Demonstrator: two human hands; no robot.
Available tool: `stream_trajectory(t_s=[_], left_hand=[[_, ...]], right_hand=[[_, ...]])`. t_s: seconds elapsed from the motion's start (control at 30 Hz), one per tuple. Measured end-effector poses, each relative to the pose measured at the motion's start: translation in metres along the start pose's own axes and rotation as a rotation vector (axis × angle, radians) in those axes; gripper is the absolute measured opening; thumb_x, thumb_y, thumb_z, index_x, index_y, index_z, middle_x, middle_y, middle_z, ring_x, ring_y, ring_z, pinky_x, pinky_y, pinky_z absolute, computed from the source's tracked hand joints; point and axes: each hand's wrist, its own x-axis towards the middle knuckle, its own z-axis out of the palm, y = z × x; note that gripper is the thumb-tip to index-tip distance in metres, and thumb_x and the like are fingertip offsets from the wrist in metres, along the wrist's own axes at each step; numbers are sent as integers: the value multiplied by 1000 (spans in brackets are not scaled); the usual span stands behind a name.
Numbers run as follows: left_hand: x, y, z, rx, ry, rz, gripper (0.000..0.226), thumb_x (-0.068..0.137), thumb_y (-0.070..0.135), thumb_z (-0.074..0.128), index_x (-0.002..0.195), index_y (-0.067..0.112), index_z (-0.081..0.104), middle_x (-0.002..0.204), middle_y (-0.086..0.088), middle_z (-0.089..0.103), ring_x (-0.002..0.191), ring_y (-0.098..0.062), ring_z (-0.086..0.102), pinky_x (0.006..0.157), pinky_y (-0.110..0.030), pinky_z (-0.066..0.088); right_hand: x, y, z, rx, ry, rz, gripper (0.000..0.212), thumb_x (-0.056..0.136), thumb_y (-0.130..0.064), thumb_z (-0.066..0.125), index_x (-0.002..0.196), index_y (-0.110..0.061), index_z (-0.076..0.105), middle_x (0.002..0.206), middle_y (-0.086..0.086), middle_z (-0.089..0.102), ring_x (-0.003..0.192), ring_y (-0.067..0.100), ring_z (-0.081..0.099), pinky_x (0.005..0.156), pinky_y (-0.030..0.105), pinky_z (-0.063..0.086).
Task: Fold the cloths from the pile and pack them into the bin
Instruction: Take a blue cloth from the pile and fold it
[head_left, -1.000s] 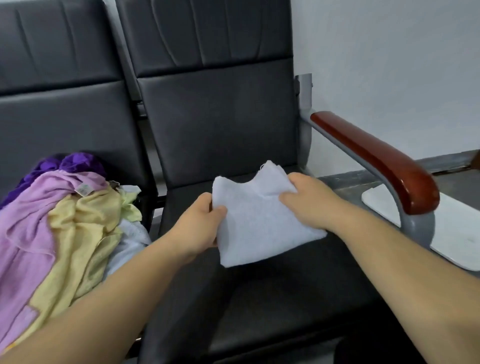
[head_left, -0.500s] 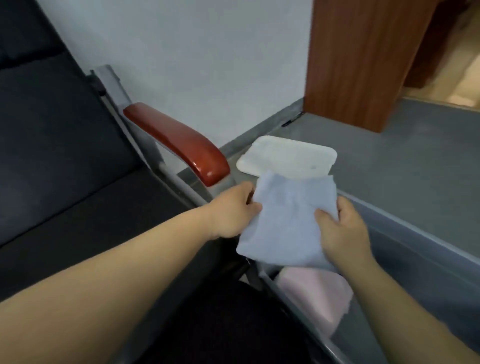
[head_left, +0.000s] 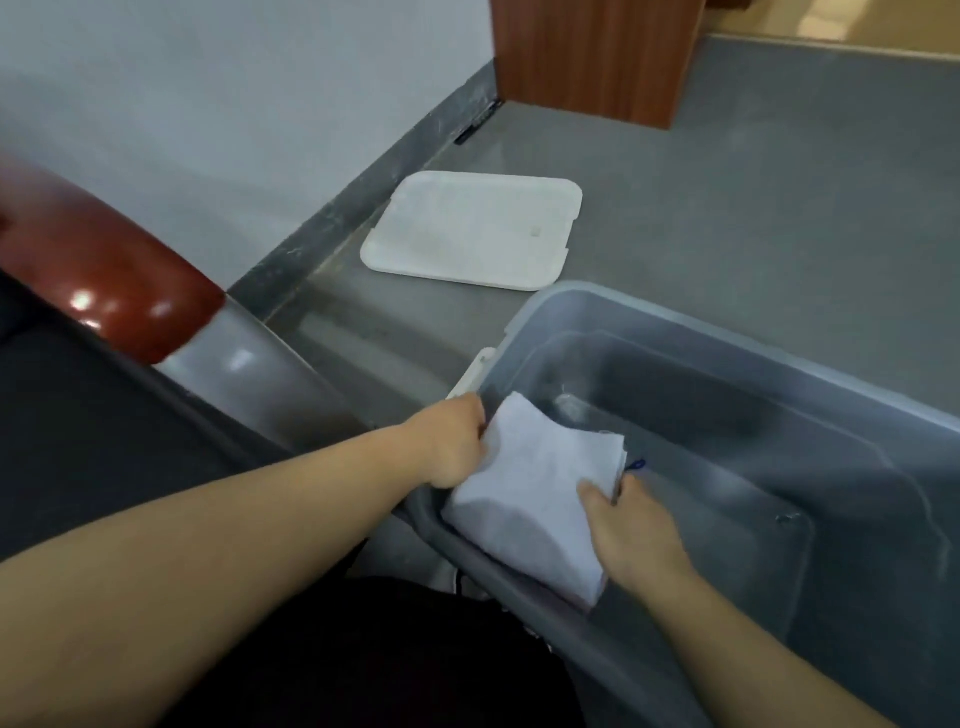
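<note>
**Head view: folded cloth held in the corner of the bin**

Head camera looks down at the lower centre of the frame, where we see both hands on one folded cloth (head_left: 535, 493), pale and nearly white. The left hand (head_left: 457, 447) grips its left edge with curled fingers. The right hand (head_left: 628, 525) pinches its right edge, thumb on top and fingers tucked out of sight behind the fold. A small blue loop (head_left: 636, 464) sticks out just beside that thumb.

The cloth sits inside the grey translucent bin (head_left: 727, 332), in its left corner against the near wall. We cannot tell whether it rests on the bottom.

Above the bin, a white lid (head_left: 467, 228) lies flat on the grey floor (head_left: 779, 182), close to the wall. At the left of the frame we see a glossy red-brown armrest (head_left: 104, 270) on a grey metal frame, with a dark seat (head_left: 78, 441) below it. A wooden panel (head_left: 587, 52) stands at the top.
</note>
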Motion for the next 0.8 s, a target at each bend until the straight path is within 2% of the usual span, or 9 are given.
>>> stream_trajectory(t_s=[0.07, 0.13, 0.23, 0.33, 0.4, 0.5, 0.6, 0.7, 0.8], left_hand=[[1, -3, 2, 21, -4, -5, 29, 98, 28, 58, 116, 9, 48, 99, -8, 62, 89, -26, 58, 80, -32, 45], [-6, -3, -2, 0, 14, 16, 35, 96, 28, 59, 123, 11, 45, 97, -6, 65, 89, -27, 61, 86, -38, 51], [-38, -3, -15, -93, 82, 26, 37, 93, 32, 61, 126, 22, 46, 98, -2, 67, 88, -23, 64, 84, -39, 55], [-88, -15, -23, -255, 153, 47, 32, 94, 29, 66, 122, 26, 51, 102, 7, 66, 89, -16, 67, 82, -38, 58], [-127, -28, -27, -332, 252, 61, 31, 94, 27, 67, 122, 29, 53, 102, 10, 66, 88, -6, 66, 84, -32, 57], [-189, -57, -33, -439, 464, 17, 30, 93, 20, 69, 116, 35, 56, 101, 11, 67, 87, -6, 66, 82, -29, 55], [-251, -95, -36, -468, 635, -93, 31, 92, 24, 70, 113, 41, 55, 102, 19, 65, 88, -8, 66, 82, -35, 55], [-317, -139, -33, -426, 741, -229, 30, 92, 31, 70, 115, 42, 53, 102, 24, 63, 89, 0, 64, 82, -31, 54], [-374, -179, -25, -399, 838, -339, 31, 92, 33, 70, 116, 41, 52, 102, 21, 64, 90, 3, 63, 80, -27, 53]], right_hand=[[9, 5, 0, -221, -120, 92, 65, 101, -56, 42, 147, -8, 46, 139, 14, 58, 119, 34, 60, 88, 36, 45], [10, 2, -3, -317, -150, 68, 67, 100, -57, 44, 149, -11, 45, 142, 13, 57, 124, 33, 58, 92, 36, 45], [-3, -22, -8, -309, -93, -150, 52, 97, -55, 51, 141, -26, 52, 141, -2, 58, 129, 24, 55, 101, 36, 45], [-27, -58, -10, -216, -65, -389, 31, 93, -56, 56, 121, -45, 54, 130, -21, 59, 111, 9, 61, 101, 37, 46], [-49, -86, -8, -125, -86, -548, 22, 96, -44, 62, 117, -40, 59, 116, -23, 60, 95, -3, 60, 87, 26, 45], [-94, -132, 1, -48, -112, -757, 14, 94, -35, 68, 107, -38, 63, 94, -20, 63, 80, -7, 59, 73, 20, 42], [-142, -178, 22, -156, -184, -955, 11, 94, -39, 67, 104, -38, 63, 93, -18, 62, 81, -2, 61, 73, 20, 47], [-198, -217, 54, -267, -278, -1150, 11, 96, -40, 65, 106, -39, 61, 97, -20, 58, 82, 0, 60, 73, 19, 49], [-249, -246, 95, -402, -346, -1318, 14, 97, -41, 62, 111, -38, 61, 103, -19, 55, 87, 2, 59, 79, 29, 54]])
